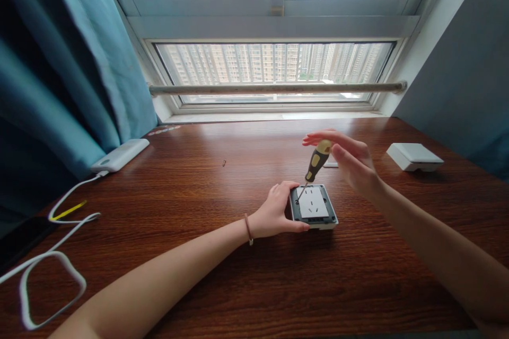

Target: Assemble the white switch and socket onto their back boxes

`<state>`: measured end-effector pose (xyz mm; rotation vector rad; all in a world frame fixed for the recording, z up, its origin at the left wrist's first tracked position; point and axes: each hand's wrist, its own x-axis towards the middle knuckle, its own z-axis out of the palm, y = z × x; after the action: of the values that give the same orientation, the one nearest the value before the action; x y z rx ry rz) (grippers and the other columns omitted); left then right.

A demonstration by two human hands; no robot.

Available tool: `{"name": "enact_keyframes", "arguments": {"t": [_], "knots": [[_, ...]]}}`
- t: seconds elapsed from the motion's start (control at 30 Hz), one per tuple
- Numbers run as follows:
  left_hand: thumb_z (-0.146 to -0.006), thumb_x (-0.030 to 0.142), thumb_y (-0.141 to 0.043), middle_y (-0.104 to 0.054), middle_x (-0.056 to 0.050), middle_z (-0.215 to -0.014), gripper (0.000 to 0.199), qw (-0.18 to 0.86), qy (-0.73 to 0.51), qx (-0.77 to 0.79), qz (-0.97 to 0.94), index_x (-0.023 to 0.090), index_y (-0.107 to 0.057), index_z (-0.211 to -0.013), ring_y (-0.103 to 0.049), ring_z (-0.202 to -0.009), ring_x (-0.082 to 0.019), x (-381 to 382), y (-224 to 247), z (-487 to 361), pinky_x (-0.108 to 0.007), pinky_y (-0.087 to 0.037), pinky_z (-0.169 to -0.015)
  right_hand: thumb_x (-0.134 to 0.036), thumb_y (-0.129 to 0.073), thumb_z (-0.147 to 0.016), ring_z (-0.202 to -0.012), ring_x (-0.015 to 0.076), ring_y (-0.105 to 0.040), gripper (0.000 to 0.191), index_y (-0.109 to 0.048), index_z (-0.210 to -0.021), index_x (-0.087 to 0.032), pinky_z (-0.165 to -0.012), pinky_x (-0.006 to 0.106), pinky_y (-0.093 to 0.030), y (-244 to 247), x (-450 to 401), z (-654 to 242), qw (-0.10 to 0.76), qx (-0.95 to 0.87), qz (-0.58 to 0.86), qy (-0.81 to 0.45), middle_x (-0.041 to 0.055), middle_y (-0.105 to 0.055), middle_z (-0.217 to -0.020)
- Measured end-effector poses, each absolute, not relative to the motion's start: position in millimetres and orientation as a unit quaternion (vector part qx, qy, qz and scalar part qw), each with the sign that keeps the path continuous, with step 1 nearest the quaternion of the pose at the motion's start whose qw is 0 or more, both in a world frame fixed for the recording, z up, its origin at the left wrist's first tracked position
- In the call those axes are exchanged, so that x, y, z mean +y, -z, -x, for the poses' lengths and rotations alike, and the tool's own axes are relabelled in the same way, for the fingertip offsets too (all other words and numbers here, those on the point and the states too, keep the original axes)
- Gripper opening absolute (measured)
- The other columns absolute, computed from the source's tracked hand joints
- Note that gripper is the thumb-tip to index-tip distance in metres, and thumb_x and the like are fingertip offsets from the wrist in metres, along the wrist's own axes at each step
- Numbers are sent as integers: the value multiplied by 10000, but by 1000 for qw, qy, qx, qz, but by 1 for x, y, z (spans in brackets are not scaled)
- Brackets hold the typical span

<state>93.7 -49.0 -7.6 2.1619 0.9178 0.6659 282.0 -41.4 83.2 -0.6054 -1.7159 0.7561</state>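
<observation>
A wall socket (312,203) with a white centre plate and an exposed dark frame lies face up on the wooden table. My left hand (276,209) is closed round its left side, thumb along the near edge and fingers at the far left corner. In my right hand (350,156) is a screwdriver (317,161) with a black and yellow handle, its upper end between my thumb and outstretched fingers. The screwdriver leans, and its tip reaches the left side of the socket's frame, at what looks like a screw hole.
At the right lies a white box-like piece (414,155). A small screw (224,163) rests left of centre, and a thin white piece (331,165) lies behind the right hand. On the left are a white power strip (121,155), its cable (75,241) and a yellow stick (69,211).
</observation>
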Motion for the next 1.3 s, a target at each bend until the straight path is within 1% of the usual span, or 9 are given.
{"name": "enact_keyframes", "arguments": {"t": [0.1, 0.17, 0.33, 0.47, 0.63, 0.83, 1.0, 1.13, 1.3], "knots": [[-534, 474, -742, -447, -101, -1210, 826, 341, -259, 347, -834, 206, -367, -1219, -412, -1116, -278, -49, 8, -93, -446, -293, -989, -343, -475, -849, -1093, 238, -528, 281, -620, -1066, -240, -981, 444, -378, -86, -42, -284, 529, -737, 240, -344, 46, -614, -1130], [-534, 475, -742, -451, -97, -1203, 815, 341, -259, 348, -833, 213, -372, -1211, -413, -1113, -279, -49, 7, -94, -447, -298, -983, -335, -488, -844, -1110, 238, -524, 267, -627, -1054, -248, -990, 437, -380, -89, -43, -285, 512, -737, 241, -369, 41, -622, -1128], [-531, 475, -743, -460, -97, -1188, 811, 341, -260, 353, -831, 213, -374, -1205, -419, -1104, -283, -49, 7, -94, -448, -309, -969, -308, -566, -814, -1030, 232, -584, 195, -641, -972, -222, -903, 417, -470, -91, -42, -289, 504, -724, 242, -403, 66, -654, -1056], [-528, 470, -744, -462, -92, -1189, 806, 346, -261, 357, -828, 222, -379, -1202, -418, -1106, -286, -50, 6, -94, -455, -298, -972, -261, -633, -771, -921, 212, -634, 148, -594, -901, -202, -793, 387, -525, -86, -41, -289, 522, -705, 231, -420, 44, -687, -911], [-526, 501, -733, -468, -89, -1161, 791, 340, -257, 361, -830, 214, -393, -1181, -436, -1065, -282, -49, 7, -94, -452, -324, -946, -182, -709, -692, -826, 170, -634, 335, -576, -990, -256, -701, 309, -534, -83, -49, -279, 559, -704, 222, -377, -8, -654, -809], [-540, 523, -715, -465, -90, -1164, 798, 337, -257, 364, -829, 212, -383, -1195, -436, -1062, -281, -50, 7, -94, -438, -336, -935, -282, -641, -759, -783, 170, -588, 203, -641, -961, -274, -718, 326, -513, -83, -52, -278, 551, -725, 276, -306, 18, -609, -833], [-526, 501, -733, -463, -84, -1172, 801, 340, -258, 363, -828, 221, -384, -1191, -437, -1071, -277, -50, 7, -95, -434, -330, -946, -384, -443, -869, -856, 202, -582, 311, -583, -1100, -230, -732, 358, -502, -82, -47, -289, 510, -771, 236, -300, 61, -619, -923], [-527, 506, -731, -458, -88, -1180, 800, 338, -261, 361, -829, 217, -386, -1188, -431, -1083, -280, -50, 8, -95, -441, -321, -958, -352, -470, -865, -1004, 231, -570, 289, -573, -1110, -239, -847, 398, -483, -87, -46, -290, 475, -779, 221, -344, 67, -617, -1081], [-536, 515, -721, -458, -96, -1187, 816, 335, -260, 360, -831, 207, -373, -1207, -427, -1090, -285, -50, 8, -94, -443, -327, -951, -272, -548, -835, -930, 206, -623, 222, -587, -1043, -204, -807, 376, -519, -91, -49, -288, 484, -750, 229, -387, 67, -669, -966]]}}
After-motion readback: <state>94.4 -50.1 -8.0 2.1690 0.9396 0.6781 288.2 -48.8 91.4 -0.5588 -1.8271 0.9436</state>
